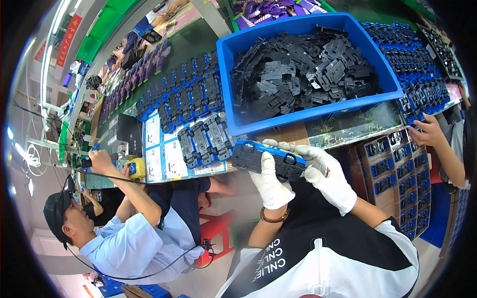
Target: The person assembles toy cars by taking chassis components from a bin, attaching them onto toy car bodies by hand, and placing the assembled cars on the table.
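Observation:
Both my hands wear white gloves. In my left hand (272, 184) is a blue toy car (263, 158), its black underside turned toward me. The thumb presses on the chassis and the fingers reach over the far side. My right hand (330, 179) is at the car's right end, by a black wheel, with thumb and fingers curled together. A tiny dark spot shows between them; what it is I cannot make out. Beyond the car stands a large blue bin (308, 119) heaped with black plastic chassis plates (293, 69).
Rows of upturned toy cars (198, 141) cover the bench left of the bin, with more blue cars (412, 64) on its right. A divided carton of cars (397, 174) stands at right. One co-worker (124, 238) sits at left; another person's hand (427, 131) reaches in at right.

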